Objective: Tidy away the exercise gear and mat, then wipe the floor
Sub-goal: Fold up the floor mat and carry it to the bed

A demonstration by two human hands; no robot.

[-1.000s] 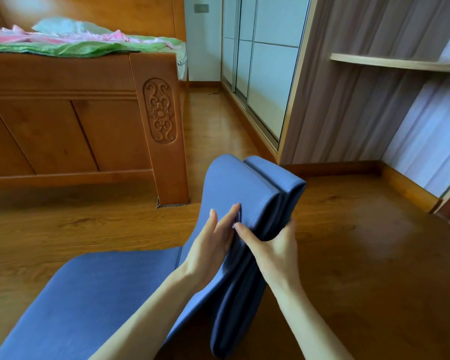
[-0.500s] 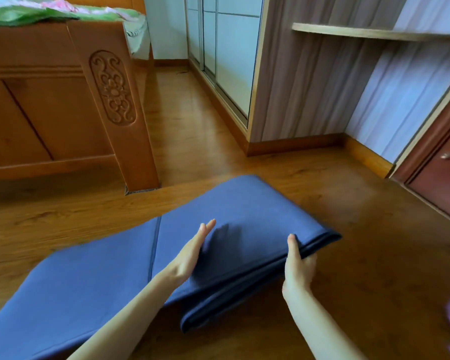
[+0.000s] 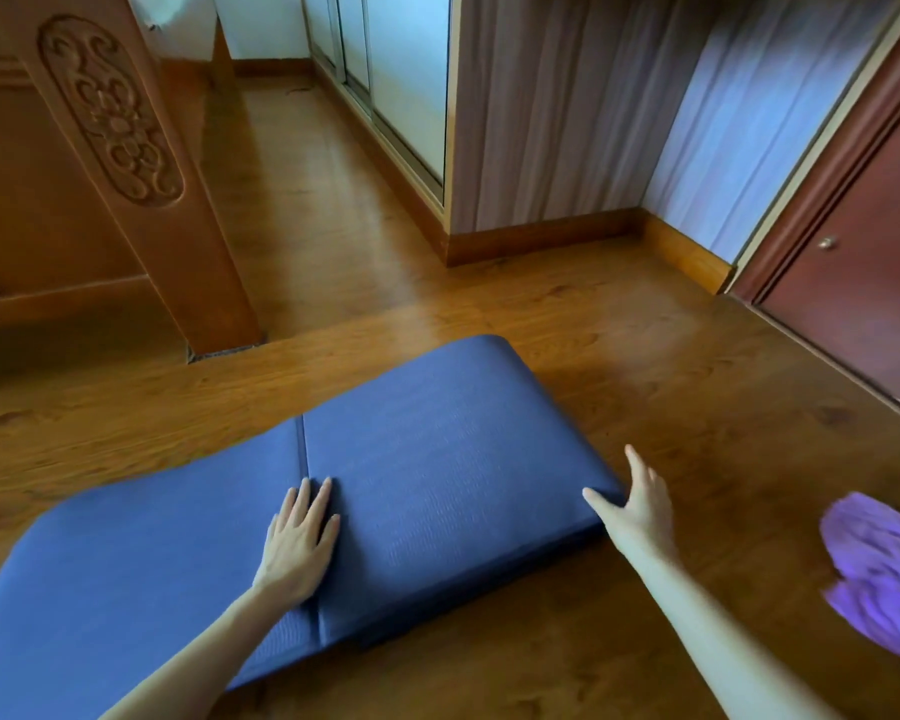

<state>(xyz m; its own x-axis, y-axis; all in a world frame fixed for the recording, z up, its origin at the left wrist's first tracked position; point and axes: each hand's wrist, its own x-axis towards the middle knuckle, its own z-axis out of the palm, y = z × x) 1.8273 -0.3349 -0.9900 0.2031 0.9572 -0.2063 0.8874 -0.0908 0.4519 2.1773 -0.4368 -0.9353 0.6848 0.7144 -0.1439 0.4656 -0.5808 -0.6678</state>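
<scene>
we're kneeling on the wood floor (image 3: 567, 324), blue folding mat (image 3: 437, 459) lying beside the bed frame (image 3: 126, 163), part folded, one panel still flat. purple cloth (image 3: 879, 569) waiting at right, so wiping looks not started. left hand (image 3: 297, 543) pressing flat on the fold, fingers straight. right hand (image 3: 635, 504) spread wide, touching the stack's corner, holding nothing.

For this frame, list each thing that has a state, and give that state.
blue exercise mat: partly folded, flat on the floor
left hand: open, pressing flat on the mat
right hand: open, touching the folded stack's corner
purple cloth: crumpled on the floor, untouched
door: closed
</scene>
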